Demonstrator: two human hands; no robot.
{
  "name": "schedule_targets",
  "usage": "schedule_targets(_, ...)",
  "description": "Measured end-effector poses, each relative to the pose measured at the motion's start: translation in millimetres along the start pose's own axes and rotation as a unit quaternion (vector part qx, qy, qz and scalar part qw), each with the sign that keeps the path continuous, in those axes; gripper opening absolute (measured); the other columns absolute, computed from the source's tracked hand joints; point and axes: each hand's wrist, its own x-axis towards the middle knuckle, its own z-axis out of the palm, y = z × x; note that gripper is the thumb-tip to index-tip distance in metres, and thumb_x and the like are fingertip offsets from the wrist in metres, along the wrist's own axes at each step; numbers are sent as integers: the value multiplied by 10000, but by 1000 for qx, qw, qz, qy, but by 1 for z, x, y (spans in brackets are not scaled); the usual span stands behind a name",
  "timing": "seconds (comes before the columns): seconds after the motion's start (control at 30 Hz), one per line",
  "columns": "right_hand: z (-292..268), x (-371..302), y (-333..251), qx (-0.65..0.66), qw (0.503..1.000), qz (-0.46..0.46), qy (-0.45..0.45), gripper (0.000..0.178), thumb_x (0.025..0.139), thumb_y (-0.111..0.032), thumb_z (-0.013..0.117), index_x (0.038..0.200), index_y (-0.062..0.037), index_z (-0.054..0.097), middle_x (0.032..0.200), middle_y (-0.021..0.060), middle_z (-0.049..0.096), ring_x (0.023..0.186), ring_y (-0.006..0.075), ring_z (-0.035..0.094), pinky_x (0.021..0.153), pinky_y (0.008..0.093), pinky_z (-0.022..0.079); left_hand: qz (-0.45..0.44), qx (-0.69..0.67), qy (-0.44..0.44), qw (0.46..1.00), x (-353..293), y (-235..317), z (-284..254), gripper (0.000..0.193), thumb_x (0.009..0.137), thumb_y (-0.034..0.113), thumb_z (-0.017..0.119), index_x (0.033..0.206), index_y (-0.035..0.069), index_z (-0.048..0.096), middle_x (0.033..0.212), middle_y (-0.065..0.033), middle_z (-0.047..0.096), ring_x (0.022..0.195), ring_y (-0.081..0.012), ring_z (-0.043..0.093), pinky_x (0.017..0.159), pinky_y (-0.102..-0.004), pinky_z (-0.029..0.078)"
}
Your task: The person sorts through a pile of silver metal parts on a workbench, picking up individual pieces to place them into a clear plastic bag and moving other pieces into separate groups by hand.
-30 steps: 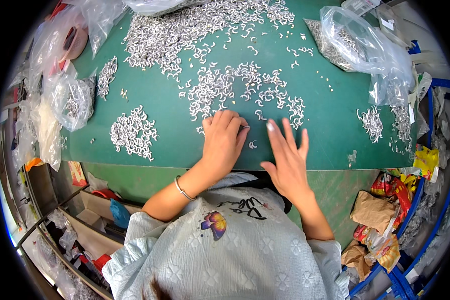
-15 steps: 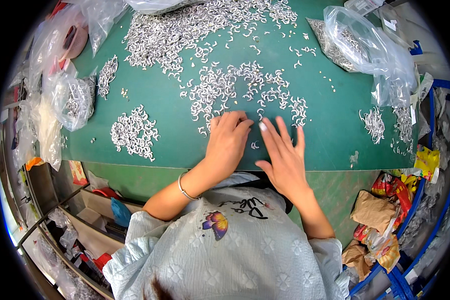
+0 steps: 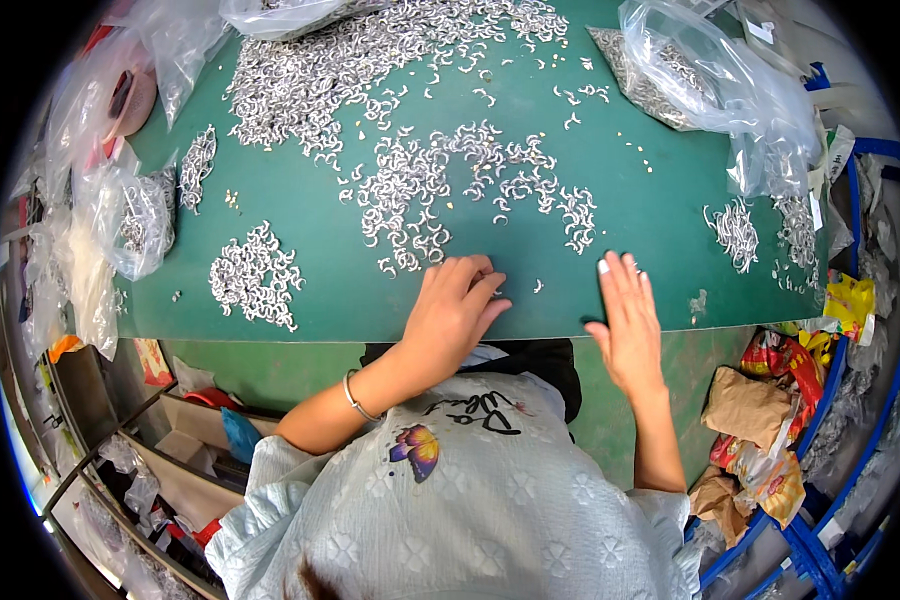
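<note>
Small silver crescent-shaped metal pieces [image 3: 405,190] lie loosely strewn over the green table in front of my hands. My left hand [image 3: 453,308] rests at the near side of this spread, fingers curled in and thumb close to the index finger; a small bit shows at the fingertips, but what they hold is mostly hidden. My right hand [image 3: 630,325] lies flatter at the table's front edge, fingers stretched out, with nothing seen in it. Between the hands lies a single loose piece [image 3: 538,286].
A large heap of crescents [image 3: 310,85] covers the far left. Smaller piles sit left [image 3: 255,278] and right [image 3: 735,238]. Clear plastic bags [image 3: 745,110] with pieces stand at the right, another bag [image 3: 145,220] at the left. Shelves and paper bags [image 3: 745,408] flank the table.
My right hand has moved right and toward the front edge, away from my left hand. The left has lowered slightly, its thumb now stretched more to the right. The view has shifted a little.
</note>
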Motion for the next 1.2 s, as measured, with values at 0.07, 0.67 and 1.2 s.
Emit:
schedule_targets(0.07,-4,2,8,-33,999,5,33,774,788,-267,697,1448,-16,381,1523,130,367,1425,348,303,1153,518,246,-3,-5,-12,1000,-3,2,1,303,760,35,738,1045,6,641,1049,-105,565,911,-264,555,795,-383,418)
schedule_targets(0.67,-6,24,-15,-16,999,2,44,703,799,-285,690,1405,-19,452,1523,88,371,1446,349,254,1101,670,150,23,-31,2,999,6,-1,12,261,774,-60,687,1027,-18,642,1030,-126,563,889,-294,561,764,-387,479)
schedule_targets(1.2,7,-8,-28,30,997,33,68,699,828,-249,678,1428,-15,407,1521,100,377,1449,355,258,1083,700,84,37,-39,-16,998,5,-1,13,263,786,-108,638,1036,-25,638,1076,-145,577,977,-325,568,816,-395,490)
